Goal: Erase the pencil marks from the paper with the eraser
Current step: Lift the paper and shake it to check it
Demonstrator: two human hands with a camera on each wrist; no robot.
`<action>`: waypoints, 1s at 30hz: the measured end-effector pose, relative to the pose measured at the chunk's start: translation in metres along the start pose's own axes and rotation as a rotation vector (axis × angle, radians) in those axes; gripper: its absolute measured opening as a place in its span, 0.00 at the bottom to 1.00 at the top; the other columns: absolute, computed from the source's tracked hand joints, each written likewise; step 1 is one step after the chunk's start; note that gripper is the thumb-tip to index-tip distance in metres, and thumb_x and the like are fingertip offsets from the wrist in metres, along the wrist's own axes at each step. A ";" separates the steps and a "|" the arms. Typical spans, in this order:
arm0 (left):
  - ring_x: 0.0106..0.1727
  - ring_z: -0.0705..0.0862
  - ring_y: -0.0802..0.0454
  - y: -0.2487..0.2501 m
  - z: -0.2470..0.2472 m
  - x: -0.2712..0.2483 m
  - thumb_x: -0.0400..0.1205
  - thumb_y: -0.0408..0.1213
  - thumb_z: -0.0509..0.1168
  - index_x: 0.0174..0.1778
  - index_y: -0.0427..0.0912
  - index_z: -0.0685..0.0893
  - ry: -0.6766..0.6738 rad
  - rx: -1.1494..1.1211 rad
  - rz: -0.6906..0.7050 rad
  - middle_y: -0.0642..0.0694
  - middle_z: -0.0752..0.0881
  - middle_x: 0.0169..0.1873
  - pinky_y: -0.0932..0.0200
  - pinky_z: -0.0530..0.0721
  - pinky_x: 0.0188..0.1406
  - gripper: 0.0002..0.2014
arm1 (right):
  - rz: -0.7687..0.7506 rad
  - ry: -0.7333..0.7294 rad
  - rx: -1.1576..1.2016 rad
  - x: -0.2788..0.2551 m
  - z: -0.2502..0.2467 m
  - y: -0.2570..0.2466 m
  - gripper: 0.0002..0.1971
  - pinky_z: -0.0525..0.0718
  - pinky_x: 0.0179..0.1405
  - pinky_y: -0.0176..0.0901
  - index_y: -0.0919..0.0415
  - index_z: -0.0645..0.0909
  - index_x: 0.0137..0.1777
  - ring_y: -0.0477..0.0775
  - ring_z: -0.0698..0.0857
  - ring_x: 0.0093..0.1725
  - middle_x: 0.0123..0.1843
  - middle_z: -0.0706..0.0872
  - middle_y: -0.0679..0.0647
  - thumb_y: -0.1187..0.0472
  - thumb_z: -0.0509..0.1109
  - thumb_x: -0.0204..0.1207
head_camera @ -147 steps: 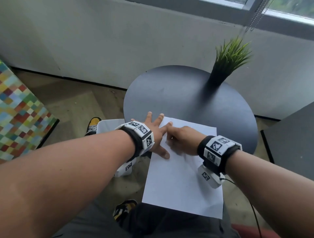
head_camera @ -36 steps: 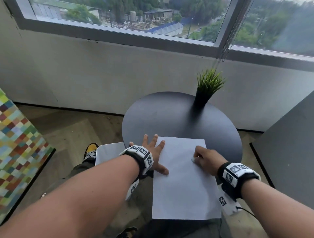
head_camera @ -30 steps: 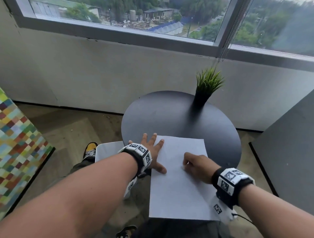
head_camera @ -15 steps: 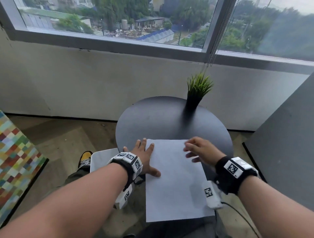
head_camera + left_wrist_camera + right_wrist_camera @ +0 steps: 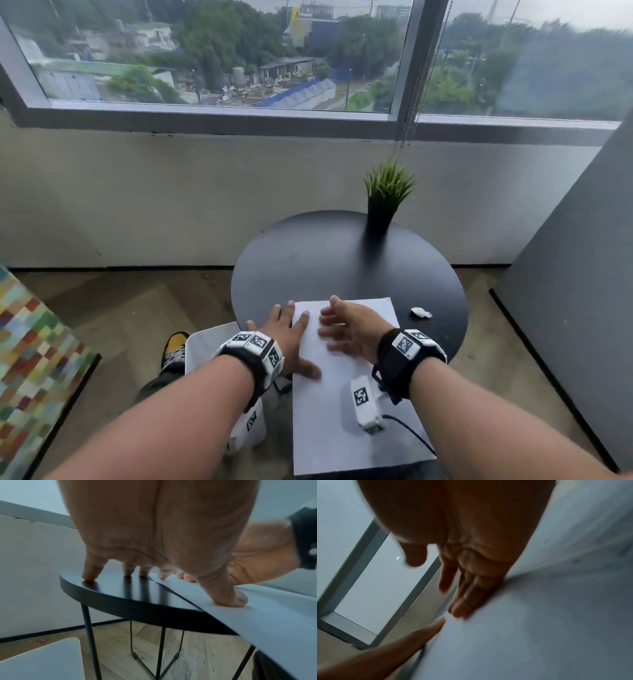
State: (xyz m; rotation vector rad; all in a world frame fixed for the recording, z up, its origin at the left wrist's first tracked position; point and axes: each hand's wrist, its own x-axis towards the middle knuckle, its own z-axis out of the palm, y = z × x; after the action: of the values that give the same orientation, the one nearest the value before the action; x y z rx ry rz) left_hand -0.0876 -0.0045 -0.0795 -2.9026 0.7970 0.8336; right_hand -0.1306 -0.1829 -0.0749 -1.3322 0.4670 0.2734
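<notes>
Now the eraser [image 5: 420,312] lies by itself on the dark round table [image 5: 329,260], just right of the paper's far right corner and apart from both hands; about a second ago the right hand was curled on it and rubbing the sheet, and half a second ago that hand was lifting off with loosening fingers. The right hand [image 5: 349,330] has since swung left across the paper [image 5: 342,428], its fingers straight and slightly spread, holding nothing; the blur around it in the head and right wrist views suggests a sweeping pass, most likely brushing eraser crumbs away. The left hand [image 5: 286,337] is as before, fingers splayed flat at the paper's far left edge, the thumb [image 5: 229,599] pressing the sheet and the other fingertips on the tabletop. Judging from this, the rubbing is over or paused; no pencil marks can be made out on the sheet, though the pictures are too soft to be sure. The paper's long axis runs near to far, its near end overhanging the table edge toward the person's lap. The eraser is a small white lump, its longer side running roughly left to right; finer shape is too small to tell.
</notes>
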 end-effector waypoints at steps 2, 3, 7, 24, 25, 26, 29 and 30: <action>0.89 0.36 0.44 0.001 -0.001 -0.003 0.68 0.75 0.71 0.89 0.52 0.38 -0.003 -0.017 0.012 0.51 0.34 0.89 0.18 0.52 0.79 0.65 | -0.115 0.237 0.027 0.004 -0.018 -0.003 0.14 0.81 0.32 0.44 0.60 0.79 0.53 0.55 0.84 0.38 0.52 0.82 0.59 0.48 0.65 0.83; 0.90 0.36 0.44 -0.001 0.000 -0.004 0.69 0.74 0.72 0.89 0.51 0.37 -0.005 -0.028 0.015 0.52 0.34 0.89 0.18 0.51 0.79 0.65 | -0.154 0.346 0.024 0.005 -0.031 -0.008 0.13 0.80 0.32 0.44 0.60 0.78 0.53 0.54 0.83 0.37 0.51 0.82 0.58 0.49 0.65 0.83; 0.90 0.41 0.51 -0.015 0.000 -0.008 0.73 0.67 0.73 0.90 0.49 0.39 0.062 -0.136 0.055 0.56 0.38 0.89 0.28 0.50 0.85 0.61 | -0.193 0.330 -0.270 -0.007 -0.074 -0.026 0.11 0.80 0.34 0.48 0.60 0.79 0.48 0.55 0.84 0.36 0.46 0.85 0.59 0.51 0.67 0.82; 0.67 0.85 0.54 -0.030 -0.125 -0.095 0.77 0.35 0.70 0.75 0.45 0.81 0.306 -1.271 0.627 0.51 0.87 0.69 0.59 0.84 0.65 0.27 | -0.126 0.074 -0.041 -0.048 -0.051 -0.058 0.21 0.66 0.22 0.36 0.57 0.78 0.62 0.50 0.69 0.23 0.45 0.78 0.59 0.61 0.79 0.70; 0.63 0.87 0.56 -0.030 -0.130 -0.098 0.76 0.34 0.69 0.74 0.43 0.81 0.324 -1.285 0.635 0.51 0.89 0.65 0.61 0.85 0.61 0.27 | -0.150 0.054 -0.034 -0.051 -0.048 -0.062 0.14 0.64 0.22 0.36 0.59 0.79 0.53 0.49 0.67 0.22 0.39 0.77 0.58 0.62 0.78 0.71; 0.60 0.87 0.57 -0.029 -0.134 -0.099 0.76 0.33 0.69 0.73 0.43 0.82 0.355 -1.278 0.640 0.52 0.90 0.62 0.63 0.85 0.58 0.26 | -0.183 0.051 -0.032 -0.052 -0.045 -0.067 0.09 0.63 0.21 0.35 0.60 0.78 0.46 0.49 0.66 0.22 0.33 0.76 0.57 0.64 0.76 0.73; 0.54 0.87 0.57 -0.031 -0.143 -0.100 0.74 0.37 0.69 0.68 0.49 0.85 0.495 -1.249 0.612 0.56 0.92 0.54 0.64 0.86 0.54 0.23 | -0.319 0.147 -0.094 -0.059 -0.039 -0.088 0.05 0.64 0.20 0.35 0.60 0.80 0.43 0.48 0.69 0.22 0.31 0.77 0.56 0.67 0.72 0.77; 0.52 0.86 0.56 -0.034 -0.144 -0.099 0.74 0.38 0.69 0.67 0.52 0.86 0.554 -1.253 0.584 0.56 0.92 0.51 0.63 0.86 0.53 0.23 | -0.375 0.198 -0.153 -0.063 -0.039 -0.097 0.03 0.66 0.20 0.36 0.61 0.81 0.43 0.49 0.71 0.22 0.33 0.78 0.58 0.67 0.72 0.78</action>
State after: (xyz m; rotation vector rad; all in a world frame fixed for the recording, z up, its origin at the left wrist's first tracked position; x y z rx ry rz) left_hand -0.0722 0.0496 0.0899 -4.1857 1.7324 0.6678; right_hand -0.1488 -0.2376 0.0323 -1.5744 0.3566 -0.1373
